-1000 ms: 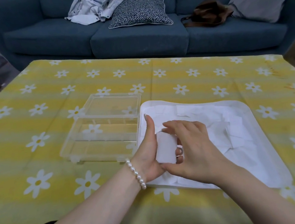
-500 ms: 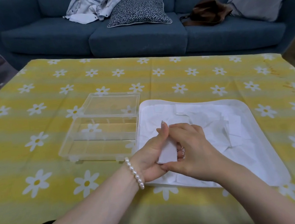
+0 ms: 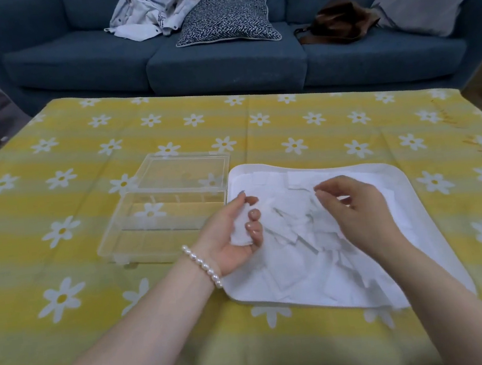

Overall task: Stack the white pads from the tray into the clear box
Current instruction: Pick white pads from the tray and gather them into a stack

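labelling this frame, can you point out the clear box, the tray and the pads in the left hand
clear box (image 3: 138,239): head view, near left wall.
tray (image 3: 394,169): head view, bare far right rim.
pads in the left hand (image 3: 241,232): head view, white face between thumb and fingers.

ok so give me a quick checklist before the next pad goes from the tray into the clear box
1. Small stack of white pads gripped in the left hand: ok.
2. Right hand free to pick: ok, fingers loosely curled above the tray, holding nothing.
3. Loose white pads left in the white rounded tray: ok, many, lying overlapped.
4. Clear plastic box open: ok, lid folded back behind it.
5. Box holds no pads: ok, the daisy tablecloth shows through it.
6. Stack edges aligned: cannot tell, fingers cover them.
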Demonstrator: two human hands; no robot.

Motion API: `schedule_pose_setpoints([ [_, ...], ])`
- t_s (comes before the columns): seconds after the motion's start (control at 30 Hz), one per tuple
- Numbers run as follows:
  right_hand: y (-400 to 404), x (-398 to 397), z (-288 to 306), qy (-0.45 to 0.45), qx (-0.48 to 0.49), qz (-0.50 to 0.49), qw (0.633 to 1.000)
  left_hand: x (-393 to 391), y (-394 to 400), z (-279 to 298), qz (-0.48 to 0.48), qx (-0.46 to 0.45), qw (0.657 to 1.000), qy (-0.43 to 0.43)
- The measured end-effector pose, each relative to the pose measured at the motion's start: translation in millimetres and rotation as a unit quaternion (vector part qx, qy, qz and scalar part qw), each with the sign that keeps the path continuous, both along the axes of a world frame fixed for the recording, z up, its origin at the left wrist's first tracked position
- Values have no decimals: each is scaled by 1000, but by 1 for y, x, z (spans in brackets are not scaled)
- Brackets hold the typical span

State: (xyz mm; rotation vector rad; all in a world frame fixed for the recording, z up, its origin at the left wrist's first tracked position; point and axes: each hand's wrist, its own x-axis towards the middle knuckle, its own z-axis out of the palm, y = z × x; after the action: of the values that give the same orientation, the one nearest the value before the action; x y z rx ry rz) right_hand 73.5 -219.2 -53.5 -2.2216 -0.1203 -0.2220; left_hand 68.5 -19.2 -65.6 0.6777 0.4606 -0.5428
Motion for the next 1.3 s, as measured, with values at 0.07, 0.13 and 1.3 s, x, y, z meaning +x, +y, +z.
schedule_pose_setpoints([
  [0.07,-6,5,-11,-11,-76,-9,997,6,10,2,43,-4,999,17],
  [0.13,-1,4,-22,-5,-138,46,989,8,15,3,73,-8,997,32],
  [1.3,64,-40,2,337,326,-19,883,-9,-19,-3,35,-26,997,-59],
])
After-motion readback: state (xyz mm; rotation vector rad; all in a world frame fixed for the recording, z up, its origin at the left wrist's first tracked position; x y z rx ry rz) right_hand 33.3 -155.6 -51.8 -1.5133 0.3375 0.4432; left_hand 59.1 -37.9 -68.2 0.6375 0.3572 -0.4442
